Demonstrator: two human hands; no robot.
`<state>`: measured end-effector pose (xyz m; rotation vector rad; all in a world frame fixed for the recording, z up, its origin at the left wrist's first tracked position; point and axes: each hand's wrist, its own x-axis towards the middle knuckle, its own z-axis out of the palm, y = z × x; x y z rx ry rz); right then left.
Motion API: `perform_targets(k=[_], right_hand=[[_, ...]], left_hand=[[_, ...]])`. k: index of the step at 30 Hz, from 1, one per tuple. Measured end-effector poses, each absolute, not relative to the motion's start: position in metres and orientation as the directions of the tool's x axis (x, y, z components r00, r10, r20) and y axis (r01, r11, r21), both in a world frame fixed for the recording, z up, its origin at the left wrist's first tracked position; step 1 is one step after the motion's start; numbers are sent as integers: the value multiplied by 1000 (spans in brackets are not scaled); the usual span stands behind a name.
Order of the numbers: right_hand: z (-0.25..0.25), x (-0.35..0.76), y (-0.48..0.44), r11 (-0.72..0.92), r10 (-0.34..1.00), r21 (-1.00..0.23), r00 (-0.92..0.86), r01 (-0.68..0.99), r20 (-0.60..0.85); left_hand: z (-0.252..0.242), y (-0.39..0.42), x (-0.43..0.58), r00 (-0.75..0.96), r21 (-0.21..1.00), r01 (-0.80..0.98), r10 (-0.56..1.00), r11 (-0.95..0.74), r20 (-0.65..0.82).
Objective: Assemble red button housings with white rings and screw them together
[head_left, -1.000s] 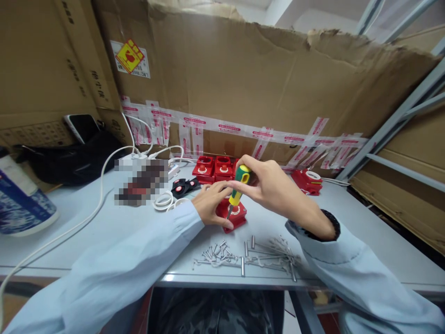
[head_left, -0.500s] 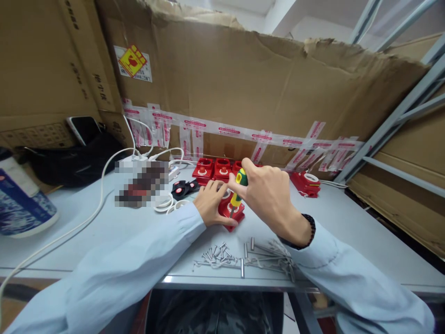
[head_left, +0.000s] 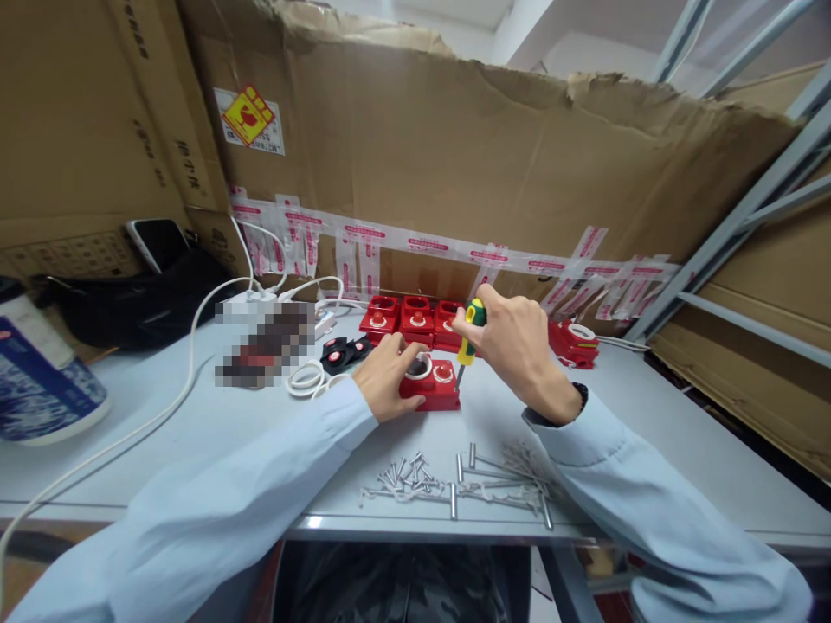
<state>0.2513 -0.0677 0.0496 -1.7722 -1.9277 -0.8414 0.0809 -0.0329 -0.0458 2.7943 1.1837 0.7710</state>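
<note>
Bench [head_left: 649,415]: pale grey top, backed by taped cardboard sheets [head_left: 454,156].

1. Red block [head_left: 432,387]. Lies flat on the bench near the middle, just in front of a row of like pieces. A white ring and a red button show on its top face.
2. Left hand [head_left: 388,374]. Rests on the bench at the block's left end, with the fingers [head_left: 406,350] closed over the block's left side and top, gripping it.
3. Screwdriver [head_left: 468,333]. Yellow and green handle; stands nearly upright, tilted a little, with its tip down at the block's right edge.
4. Right hand [head_left: 512,346]. Fingers wrapped tight round the screwdriver handle, above and to the right of the block.
5. Row of red pieces [head_left: 415,316]. Three side by side, against the cardboard.
6. Single red piece [head_left: 575,339]. Well to the right, apart from the rest.
7. Black pieces [head_left: 344,350]. To the left of the row.
8. Short screws [head_left: 409,474]. Loose heap near the front edge.
9. Long pins [head_left: 510,480]. Scattered just right of the screws.
10. White cable [head_left: 188,363]. Runs across the left of the bench.
11. Black bag [head_left: 130,303] with a phone [head_left: 154,242]. Far left.
</note>
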Motion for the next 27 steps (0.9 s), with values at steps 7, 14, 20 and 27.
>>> perform_targets(k=[7,14,20,27], right_hand=[[47,251,-64,5,735,127,-90,992,672],[58,266,-68,283,651,-130,-90,950,754],[66,273,-77,484,511,-271,-17,832,860],[41,284,-59,576,742,-306,-329,758,584]], left_hand=[[-42,-35,81,566,169,709,695,-685,442],[-40,-29,76,611,227,682,711,-696,348],[-50,-15,69,665,375,497,621,-783,414],[-57,-12,71,641,465,433,627,-772,443]])
